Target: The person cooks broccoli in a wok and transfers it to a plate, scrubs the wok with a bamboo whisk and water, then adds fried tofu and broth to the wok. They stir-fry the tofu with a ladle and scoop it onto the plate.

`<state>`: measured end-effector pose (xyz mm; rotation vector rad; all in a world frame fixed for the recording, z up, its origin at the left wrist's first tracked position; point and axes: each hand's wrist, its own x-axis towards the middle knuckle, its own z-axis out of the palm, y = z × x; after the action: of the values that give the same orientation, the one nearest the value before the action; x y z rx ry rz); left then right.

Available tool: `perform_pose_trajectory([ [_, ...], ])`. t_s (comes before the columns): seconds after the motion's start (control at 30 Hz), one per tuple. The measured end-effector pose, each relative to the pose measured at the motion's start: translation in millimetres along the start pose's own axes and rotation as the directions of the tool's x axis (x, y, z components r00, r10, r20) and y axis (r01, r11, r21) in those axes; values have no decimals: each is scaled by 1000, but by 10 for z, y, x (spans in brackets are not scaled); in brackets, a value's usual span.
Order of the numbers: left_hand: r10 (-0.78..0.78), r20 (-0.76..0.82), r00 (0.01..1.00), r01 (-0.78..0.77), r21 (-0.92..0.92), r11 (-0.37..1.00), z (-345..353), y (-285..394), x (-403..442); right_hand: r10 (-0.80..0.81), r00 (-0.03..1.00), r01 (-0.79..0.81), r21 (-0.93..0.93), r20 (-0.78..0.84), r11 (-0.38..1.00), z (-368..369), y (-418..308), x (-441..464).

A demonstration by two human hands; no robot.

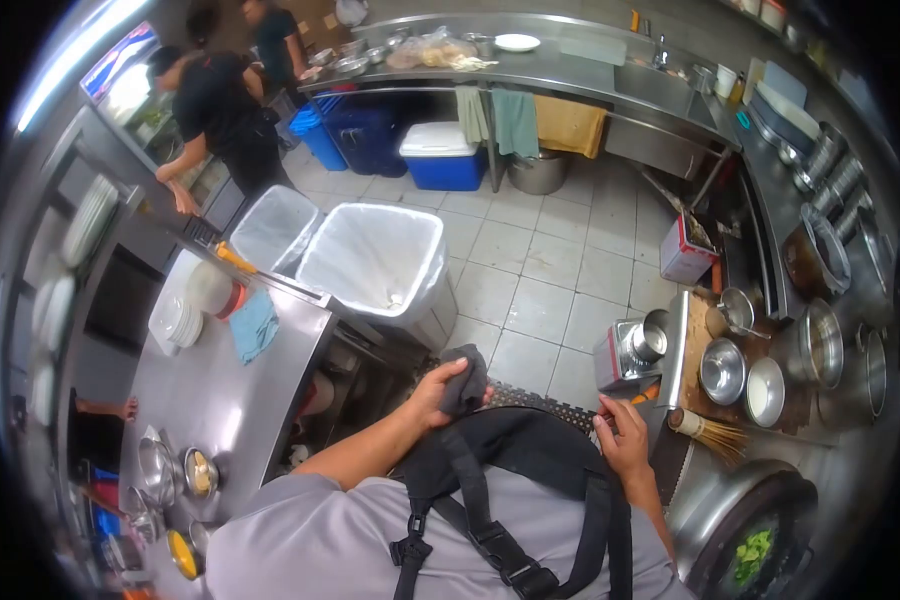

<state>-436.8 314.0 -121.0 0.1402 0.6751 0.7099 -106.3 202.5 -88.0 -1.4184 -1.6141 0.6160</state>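
Note:
My left hand (440, 392) is closed around a bunched dark grey cloth (463, 383) in front of my waist. My right hand (624, 437) is low on the right with its fingers loosely bent and apart, and I see nothing in it. Near its fingertips lies an orange handle-like piece (647, 394). Just right of that hand is a bamboo wok brush (708, 436). Chopped green vegetables (754, 555) lie in a dark wok (705, 578) at the lower right.
Two lined bins (370, 222) stand ahead on the tiled floor (530, 280). A steel counter (240, 385) with bowls runs along my left. Metal bowls (722, 370) and pots crowd the right side. Two people (220, 110) stand at the far left; another person's hand (130, 408) shows at the left counter.

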Motion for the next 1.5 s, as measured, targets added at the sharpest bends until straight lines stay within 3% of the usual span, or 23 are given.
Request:
perform_pose_trajectory([
  [0.1,79,34,996,-80,30,996,-140,194,-69,-15,1000,16,-52,13,999,139,-150,138],
  [0.23,49,84,995,-51,21,998,-219,608,-185,-64,998,66,-133,19,989,500,-242,307],
  [0.33,22,101,995,-30,87,996,-347,954,-259,55,998,-52,-108,25,993,958,-138,382],
  [0.4,51,62,997,-58,128,990,-455,1171,-299,258,961,-241,-154,98,958,1392,342,274],
  [0.43,56,66,996,-64,128,990,-482,1274,-346,294,942,-250,-249,161,936,1622,723,135],
  [0.5,173,57,983,-182,280,943,-531,1479,-469,437,867,-224,-598,239,770,2248,1683,-340],
  [0.6,206,103,973,-225,245,943,-808,1778,-517,403,888,-217,-569,224,793,2611,2209,-256],
  [0.67,248,98,964,-264,240,934,-877,1969,-677,381,901,-222,-535,207,815,2235,3240,-2385],
  [0.7,275,89,957,-288,240,927,-925,2059,-758,374,906,-227,-517,199,826,2236,3393,-2533],
  [0.9,359,14,933,-353,215,910,-1324,2383,-977,344,930,-267,-400,132,877,2345,3290,-2402],
  [1.07,310,35,950,-311,183,933,-1328,2445,-939,361,931,-333,-287,51,898,2758,3294,-2212],
  [1.1,299,31,954,-299,189,935,-1284,2459,-909,363,931,-336,-285,46,898,2491,2425,-1652],
  [1.13,294,32,955,-294,193,936,-1249,2475,-861,629,773,-590,-268,87,762,2214,1436,-965],
  [1.17,279,61,958,-286,209,935,-1210,2492,-798,832,539,-791,-261,132,553,2103,664,-491],
  [1.2,260,88,962,-273,224,935,-1168,2492,-732,698,710,-672,-208,89,710,2124,1133,-613],
  [1.3,244,112,963,-266,260,928,-946,2455,-529,833,553,-821,169,-5,545,2073,978,-531],
  [1.33,229,115,966,-253,270,929,-863,2442,-474,839,543,-824,180,-13,537,2071,969,-624],
  [1.4,172,174,970,-217,288,933,-683,2371,-364,722,681,-732,-136,-121,668,2007,943,-836],
  [1.43,154,180,971,-203,295,933,-589,2317,-308,729,671,-741,-128,-135,659,2005,1041,-1041],
  [1.5,113,189,975,-168,307,937,-432,2176,-208,656,748,-657,-259,-104,708,2108,1612,-1793],
])
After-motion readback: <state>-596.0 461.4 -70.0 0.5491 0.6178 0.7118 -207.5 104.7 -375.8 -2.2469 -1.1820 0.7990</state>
